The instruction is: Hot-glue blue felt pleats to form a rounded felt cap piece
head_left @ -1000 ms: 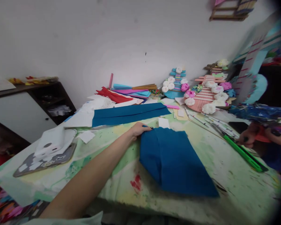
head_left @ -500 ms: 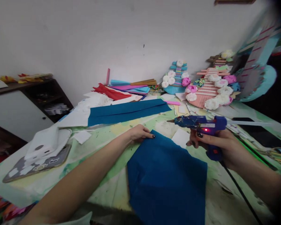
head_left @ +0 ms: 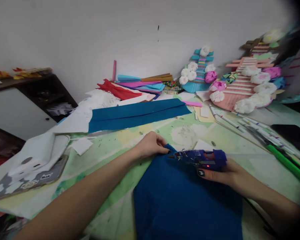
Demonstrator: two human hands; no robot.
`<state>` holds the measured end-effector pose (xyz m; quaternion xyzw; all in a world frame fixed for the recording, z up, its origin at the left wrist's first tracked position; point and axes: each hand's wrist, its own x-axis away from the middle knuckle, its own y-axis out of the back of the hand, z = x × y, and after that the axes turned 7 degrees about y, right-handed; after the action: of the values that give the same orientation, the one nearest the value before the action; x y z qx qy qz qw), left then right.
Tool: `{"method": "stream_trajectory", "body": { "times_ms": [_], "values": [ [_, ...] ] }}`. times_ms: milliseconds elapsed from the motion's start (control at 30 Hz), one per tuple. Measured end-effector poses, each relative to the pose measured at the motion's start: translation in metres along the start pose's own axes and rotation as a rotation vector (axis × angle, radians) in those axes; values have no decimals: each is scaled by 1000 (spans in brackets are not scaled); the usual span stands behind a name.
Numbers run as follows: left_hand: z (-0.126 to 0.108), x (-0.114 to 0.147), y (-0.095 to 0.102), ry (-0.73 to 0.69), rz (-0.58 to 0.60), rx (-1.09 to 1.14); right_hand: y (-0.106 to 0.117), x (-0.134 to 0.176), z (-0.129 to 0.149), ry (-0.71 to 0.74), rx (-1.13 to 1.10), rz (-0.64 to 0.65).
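Note:
A large piece of dark blue paper (head_left: 187, 200) lies at the front of the table, its top corner pinched by my left hand (head_left: 153, 145). My right hand (head_left: 222, 175) is wrapped round the handle of a blue hot glue gun (head_left: 202, 158), whose red light is on. The gun points left, and its nozzle is over the paper's upper edge, close to my left thumb. Whether the tip touches the paper I cannot tell. Farther back lies a folded strip of the same blue paper (head_left: 137, 115).
Flower-decorated blue (head_left: 198, 76) and pink (head_left: 245, 86) guitar shapes lean at the back right. Coloured paper rolls (head_left: 145, 78) lie by the wall. On the left is a grey patterned case (head_left: 52, 175); on the right, a green cutter (head_left: 285, 160) and a black phone (head_left: 292, 136).
The glue gun has come left and down, from right of the blue paper to its upper edge by my left thumb. My left hand still pinches the corner. The view has shifted slightly.

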<state>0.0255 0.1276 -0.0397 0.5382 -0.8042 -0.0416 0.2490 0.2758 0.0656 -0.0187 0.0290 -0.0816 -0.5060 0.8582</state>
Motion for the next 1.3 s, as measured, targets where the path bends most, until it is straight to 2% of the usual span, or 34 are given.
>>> {"method": "stream_trajectory", "body": {
  "times_ms": [200,333,500,633,967,1300],
  "values": [
    [3,-4,5,-120,-7,-143,1,0,-10,6,14,-2],
    [7,-8,10,-156,49,-136,-2,-5,-6,20,126,9],
    [12,-13,13,-303,28,-218,-10,-14,11,36,349,56],
    [15,-18,15,-306,46,-188,-18,-22,19,80,445,119],
    [15,-20,16,-304,54,-157,-20,-30,10,127,542,102],
    [14,-18,19,-294,65,-155,-14,-26,9,45,508,58]
  ]
}}
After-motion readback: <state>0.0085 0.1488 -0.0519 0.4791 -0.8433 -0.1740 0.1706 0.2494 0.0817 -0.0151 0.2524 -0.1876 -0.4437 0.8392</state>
